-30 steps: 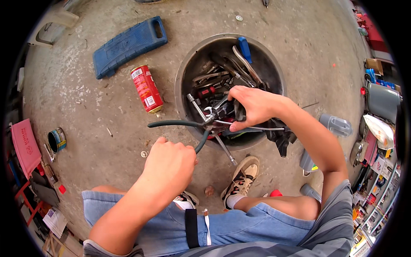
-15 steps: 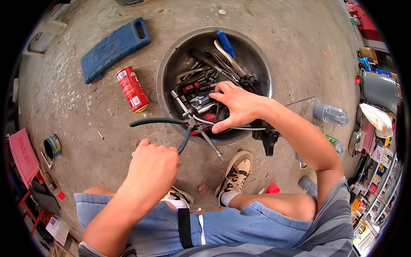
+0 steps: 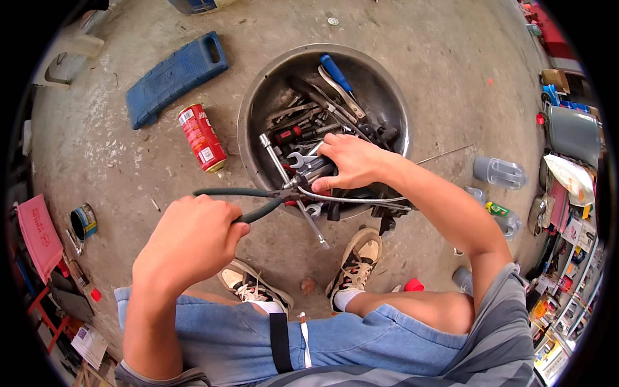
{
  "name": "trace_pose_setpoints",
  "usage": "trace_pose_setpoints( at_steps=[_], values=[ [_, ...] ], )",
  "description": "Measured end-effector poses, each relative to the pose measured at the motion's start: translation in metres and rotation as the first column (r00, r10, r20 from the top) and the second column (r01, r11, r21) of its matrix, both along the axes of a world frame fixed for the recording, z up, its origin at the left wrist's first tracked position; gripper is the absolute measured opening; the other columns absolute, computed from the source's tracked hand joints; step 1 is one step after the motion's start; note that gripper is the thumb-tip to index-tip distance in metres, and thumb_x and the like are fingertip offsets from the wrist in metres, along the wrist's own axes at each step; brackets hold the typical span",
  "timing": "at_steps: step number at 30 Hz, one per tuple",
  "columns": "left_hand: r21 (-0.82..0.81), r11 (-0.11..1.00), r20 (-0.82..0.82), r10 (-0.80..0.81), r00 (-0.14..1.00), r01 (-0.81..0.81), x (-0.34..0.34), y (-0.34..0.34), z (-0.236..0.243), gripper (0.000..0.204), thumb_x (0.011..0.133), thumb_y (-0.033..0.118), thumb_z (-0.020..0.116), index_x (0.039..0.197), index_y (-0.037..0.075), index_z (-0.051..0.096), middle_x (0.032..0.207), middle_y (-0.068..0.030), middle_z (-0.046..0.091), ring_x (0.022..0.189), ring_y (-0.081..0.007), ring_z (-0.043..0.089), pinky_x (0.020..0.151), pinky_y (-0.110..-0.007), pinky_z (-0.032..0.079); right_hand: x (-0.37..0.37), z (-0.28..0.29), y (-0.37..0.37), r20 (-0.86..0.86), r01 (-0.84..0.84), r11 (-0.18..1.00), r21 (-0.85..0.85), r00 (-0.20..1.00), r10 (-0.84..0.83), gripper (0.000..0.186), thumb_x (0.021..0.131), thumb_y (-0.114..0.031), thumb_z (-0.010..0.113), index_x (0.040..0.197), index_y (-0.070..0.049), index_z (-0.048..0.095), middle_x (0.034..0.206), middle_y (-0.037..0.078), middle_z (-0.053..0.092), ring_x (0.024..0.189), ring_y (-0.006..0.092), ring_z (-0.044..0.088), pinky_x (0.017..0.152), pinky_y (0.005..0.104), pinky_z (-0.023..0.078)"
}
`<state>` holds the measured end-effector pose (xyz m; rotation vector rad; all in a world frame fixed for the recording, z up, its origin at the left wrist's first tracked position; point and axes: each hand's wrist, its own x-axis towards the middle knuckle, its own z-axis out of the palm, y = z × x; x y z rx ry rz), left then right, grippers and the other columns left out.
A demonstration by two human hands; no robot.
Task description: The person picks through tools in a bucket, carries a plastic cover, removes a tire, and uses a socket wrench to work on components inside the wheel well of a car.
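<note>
My left hand (image 3: 193, 235) is closed on the dark-green handled pliers (image 3: 258, 213), their jaws beside a grey cable (image 3: 361, 200) at the front of a steel basin (image 3: 251, 109). My right hand (image 3: 345, 161) curls into the basin over metal tools, its fingers bent onto something I cannot make out. Around it lie an open-ended spanner (image 3: 298, 159), a cross-shaped wrench (image 3: 275, 158), a red-and-black screwdriver (image 3: 287, 134) and a blue-handled tool (image 3: 335, 72). The cable runs out past the basin's right side.
A blue plastic case (image 3: 174, 80) and red spray can (image 3: 201, 138) lie left of the basin. A small open tin (image 3: 84, 221) and pink item (image 3: 40, 235) are farther left. Plastic bottles (image 3: 500, 173) lie at right, beside cluttered shelves (image 3: 567, 271). My shoes (image 3: 354, 264) are below the basin.
My left hand has moved left, tilting the pliers' handles. My right hand opened somewhat, then its fingers bent down onto the tools, uncovering more of the spanner.
</note>
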<state>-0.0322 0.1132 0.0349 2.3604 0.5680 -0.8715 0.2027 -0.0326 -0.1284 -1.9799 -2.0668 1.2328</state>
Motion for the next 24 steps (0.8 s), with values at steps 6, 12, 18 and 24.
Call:
trace_pose_setpoints(
  at_steps=[6,12,18,24],
  values=[
    [-0.110,0.994,0.053,0.021,0.998,-0.015,0.003,0.015,0.002,0.022,0.085,0.018,0.060,0.075,0.000,0.065,0.069,-0.0212,0.060,0.072,-0.0401,0.059,0.068,-0.048,0.047,0.008,0.018,-0.013,-0.041,-0.022,0.999,-0.024,0.999,0.021,0.074,0.079,-0.064,0.060,0.107,0.004,0.059,0.101,0.019,0.056,0.105,0.0359,0.053,0.093,0.0435,0.041],
    [-0.261,0.961,0.075,0.115,0.991,-0.091,-0.002,0.048,0.019,0.020,0.088,0.016,0.061,0.086,-0.003,0.064,0.060,-0.0153,0.052,0.056,-0.0259,0.052,0.054,-0.035,0.040,0.011,0.006,-0.034,-0.131,0.017,0.994,0.106,0.991,-0.002,0.069,0.081,-0.066,0.057,0.098,0.001,0.061,0.096,0.017,0.058,0.100,0.0339,0.055,0.093,0.0423,0.040],
    [-0.131,0.957,0.286,0.285,0.915,-0.257,-0.002,0.052,0.001,0.024,0.093,0.018,0.057,0.081,-0.003,0.058,0.060,-0.0033,0.048,0.058,-0.0088,0.048,0.052,-0.028,0.040,0.013,0.015,-0.031,-0.133,0.005,0.995,0.096,0.991,0.008,0.060,0.081,-0.060,0.061,0.090,-0.001,0.064,0.091,0.015,0.060,0.096,0.0329,0.056,0.090,0.0429,0.042],
    [0.157,0.948,0.351,0.208,0.913,-0.277,0.020,0.015,-0.048,0.023,0.089,0.022,0.059,0.082,0.001,0.062,0.073,-0.0195,0.062,0.072,-0.0402,0.058,0.066,-0.047,0.045,0.016,-0.003,-0.041,-0.016,-0.010,0.998,-0.059,1.000,0.010,0.042,0.084,-0.044,0.063,0.071,-0.004,0.065,0.072,0.011,0.061,0.081,0.0305,0.061,0.084,0.0424,0.043]
  ],
)
